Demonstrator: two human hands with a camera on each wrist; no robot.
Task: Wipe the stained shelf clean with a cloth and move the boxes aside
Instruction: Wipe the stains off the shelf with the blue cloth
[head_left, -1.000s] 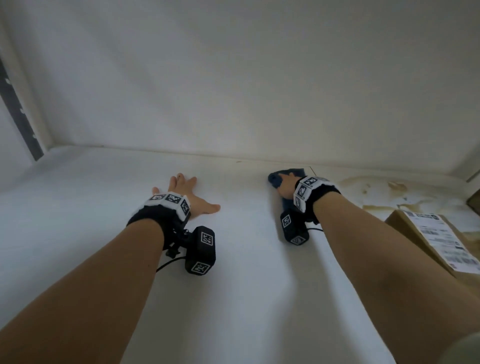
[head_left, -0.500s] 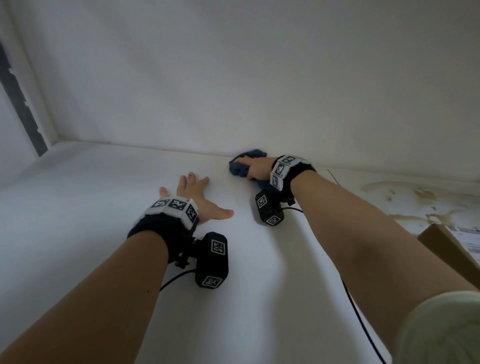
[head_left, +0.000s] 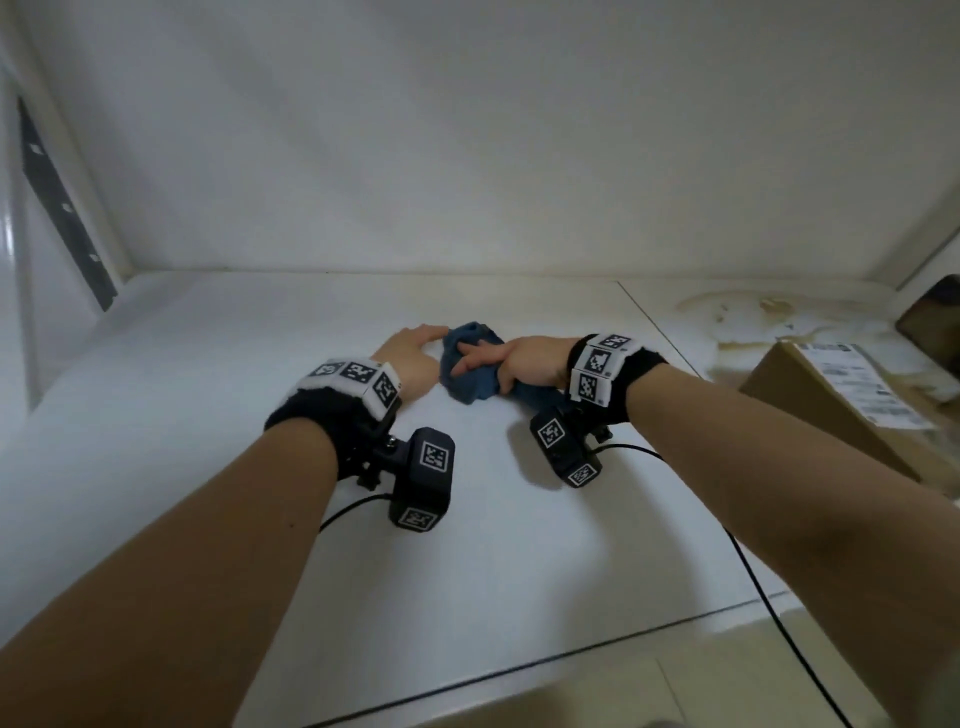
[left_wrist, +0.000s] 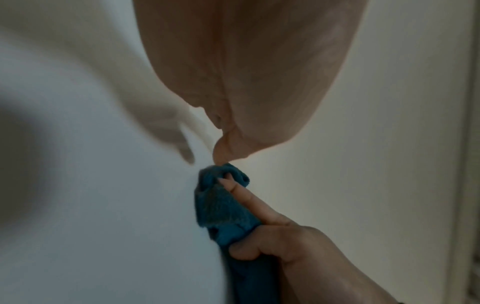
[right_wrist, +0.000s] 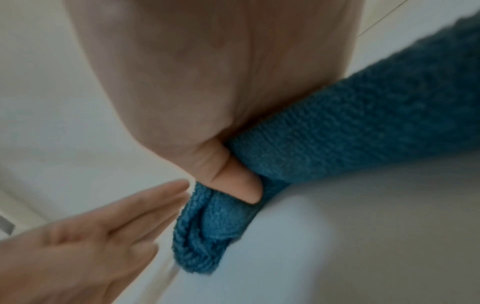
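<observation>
Head view shows the right hand (head_left: 524, 358) clutching a bunched blue cloth (head_left: 470, 374) on the white shelf (head_left: 260, 374), fingers curled round it, while the left hand (head_left: 410, 353) lies flat with straight fingers just beside the cloth's left edge. This middle stretch of shelf looks white and unmarked; the brown stains (head_left: 748, 317) lie well apart to the right, near the back wall, and appear unwiped. A cardboard box (head_left: 852, 400) with a label sits at the right, just in front of the stains, so moving it aside seems not yet done; judging from this, most of the job is left

Left wrist view shows the right hand (left_wrist: 280, 232) with a finger pressed along the cloth (left_wrist: 223, 207), the rest folded round it, the cloth against the shelf (left_wrist: 103, 205)

Right wrist view shows the thumb dug into the cloth (right_wrist: 350, 133), and the left hand (right_wrist: 85, 236) spread, fingertips (right_wrist: 179, 185) near the cloth's fold; whether they touch it cannot be told
</observation>
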